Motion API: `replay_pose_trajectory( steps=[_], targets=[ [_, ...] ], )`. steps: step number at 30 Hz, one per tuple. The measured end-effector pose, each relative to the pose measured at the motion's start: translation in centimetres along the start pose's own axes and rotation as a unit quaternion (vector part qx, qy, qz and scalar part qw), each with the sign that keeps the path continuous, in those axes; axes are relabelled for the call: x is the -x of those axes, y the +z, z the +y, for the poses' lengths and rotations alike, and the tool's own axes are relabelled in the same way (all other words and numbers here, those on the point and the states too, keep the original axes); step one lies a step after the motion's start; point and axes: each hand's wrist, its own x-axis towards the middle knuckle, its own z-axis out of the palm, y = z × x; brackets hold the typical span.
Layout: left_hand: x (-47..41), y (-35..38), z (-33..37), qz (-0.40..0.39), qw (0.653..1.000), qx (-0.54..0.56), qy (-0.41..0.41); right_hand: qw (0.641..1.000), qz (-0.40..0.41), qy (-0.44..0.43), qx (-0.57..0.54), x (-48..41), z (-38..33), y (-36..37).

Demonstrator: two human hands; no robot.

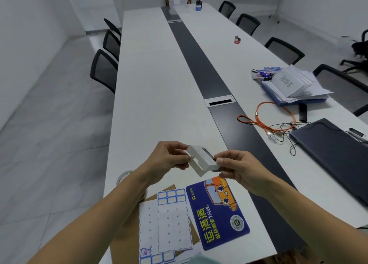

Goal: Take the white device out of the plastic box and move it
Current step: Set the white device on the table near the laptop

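Both hands hold the white device (201,160) in the air above the near end of the tabletop (159,96). Left hand (169,156) grip pinches its left end; right hand (237,168) grip pinches its right end. Below lie a blue card (217,214) and a sticker sheet (165,224).

Bare arms, bare hands

I see my left hand (169,156) and right hand (237,167) uncovered, no gloves, rings or watch showing; both forearms are bare to the frame edge, with no sleeve in sight. Fingernails look short and plain.
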Motion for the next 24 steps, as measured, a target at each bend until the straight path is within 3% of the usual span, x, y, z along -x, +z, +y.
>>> replay_pose_trajectory(
  steps=[4, 7, 10, 15, 24],
  targets=[
    [-0.3, 0.6, -0.8, 0.020, 0.995, -0.090, 0.026, 0.999, 0.021, 0.033, -0.032, -0.3, 0.3, 0.4],
    [-0.7, 0.8, -1.0, 0.080, 0.996, -0.042, -0.001, 0.998, 0.062, 0.013, -0.022, -0.5, 0.5, 0.3],
    [-0.7, 0.8, -0.9, 0.037, 0.997, 0.039, -0.045, 0.994, 0.107, -0.013, 0.034, -0.6, 1.0, 0.1],
    [-1.3, 1.3, -1.6, 0.043, 0.997, 0.001, -0.065, 0.994, 0.098, -0.006, 0.054, 0.1, 2.2, 0.4],
    [-2.8, 1.0, -3.1, -0.019, 0.996, 0.003, -0.087, 0.993, 0.102, -0.006, 0.066, 1.0, 4.3, 1.3]
  ],
)
